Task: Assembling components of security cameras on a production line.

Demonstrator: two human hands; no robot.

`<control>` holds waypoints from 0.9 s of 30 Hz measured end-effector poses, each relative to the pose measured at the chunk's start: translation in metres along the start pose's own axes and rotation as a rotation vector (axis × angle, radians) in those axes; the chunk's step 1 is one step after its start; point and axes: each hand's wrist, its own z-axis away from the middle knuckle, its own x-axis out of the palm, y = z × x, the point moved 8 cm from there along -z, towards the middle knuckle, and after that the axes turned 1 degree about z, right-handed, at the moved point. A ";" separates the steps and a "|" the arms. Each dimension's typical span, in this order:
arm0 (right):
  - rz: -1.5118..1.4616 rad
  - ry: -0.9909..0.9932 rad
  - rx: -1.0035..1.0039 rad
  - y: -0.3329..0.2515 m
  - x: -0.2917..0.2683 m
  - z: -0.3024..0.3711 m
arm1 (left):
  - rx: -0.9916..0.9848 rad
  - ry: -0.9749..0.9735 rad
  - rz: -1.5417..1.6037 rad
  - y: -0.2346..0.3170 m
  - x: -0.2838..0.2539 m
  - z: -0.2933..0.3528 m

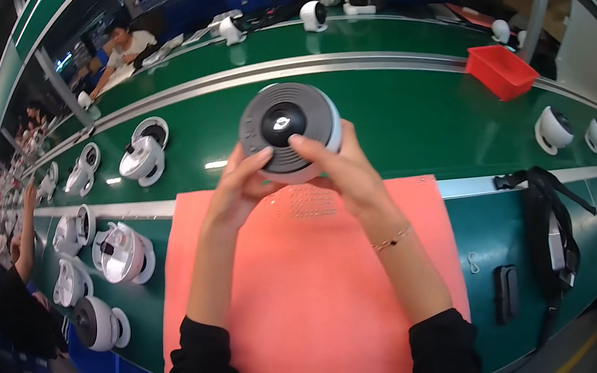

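A round white fan head with a grey ribbed grille and a black centre cap (289, 130) is held up above a salmon-pink mat (314, 295), its face turned toward me. My left hand (239, 184) grips its lower left rim. My right hand (345, 169) holds its lower right side, with a finger lying across the grille. Both forearms rise from black sleeves at the lower edge, and a thin bracelet sits on my right wrist.
Green conveyor belt (415, 119) carries more white fan units (144, 153), (553, 129) and a red bin (501, 70). Several fan parts (123, 253) crowd the left bench. A black strap with a device (551, 237) lies right. Other people work at left and far back.
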 end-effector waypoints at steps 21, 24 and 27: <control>-0.136 -0.091 0.205 0.038 0.016 -0.001 | -0.189 0.229 0.034 -0.031 -0.051 -0.003; -0.339 -0.120 0.276 0.036 0.023 0.002 | -0.246 0.085 0.151 -0.024 -0.049 -0.004; -0.361 -0.141 0.266 0.028 0.031 0.007 | -0.268 0.124 0.280 -0.028 -0.052 -0.001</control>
